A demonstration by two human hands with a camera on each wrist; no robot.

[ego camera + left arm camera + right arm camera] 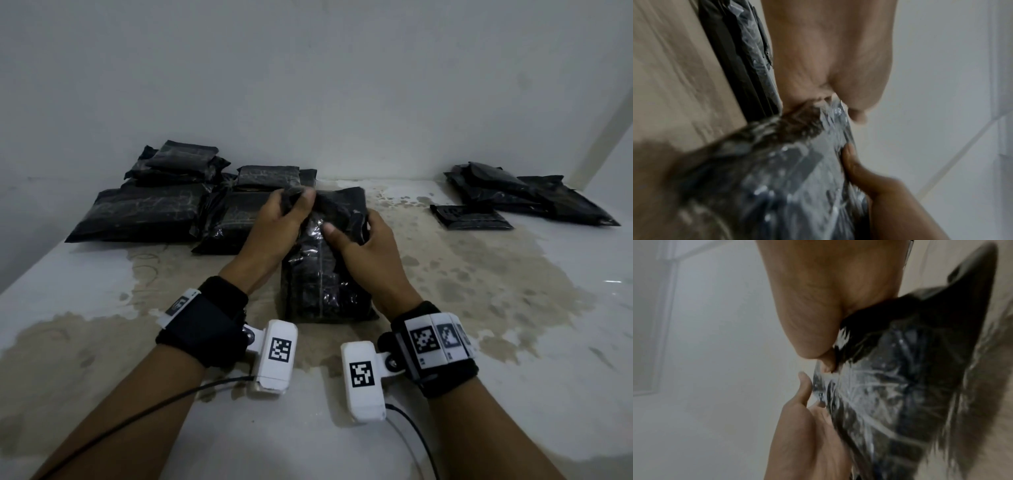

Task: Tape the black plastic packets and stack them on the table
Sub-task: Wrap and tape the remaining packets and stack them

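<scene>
A black plastic packet point(322, 284) wrapped in shiny clear tape stands tilted on the table point(513, 308) in front of me, its near end down and its far end raised. My left hand point(284, 212) grips the packet's top left corner, fingers curled over the edge. My right hand point(359, 236) holds the upper right side, thumb pressed on the taped front. The left wrist view shows the packet point(787, 186) blurred with my left hand point(828, 65) above it. In the right wrist view the packet point(900, 386) is pinched by my right hand point(818, 305).
A pile of several black packets point(164, 202) lies at the back left against the white wall. Another group of black packets point(513, 195) lies at the back right. The table is white with brown worn patches. Cables run from both wrist cameras.
</scene>
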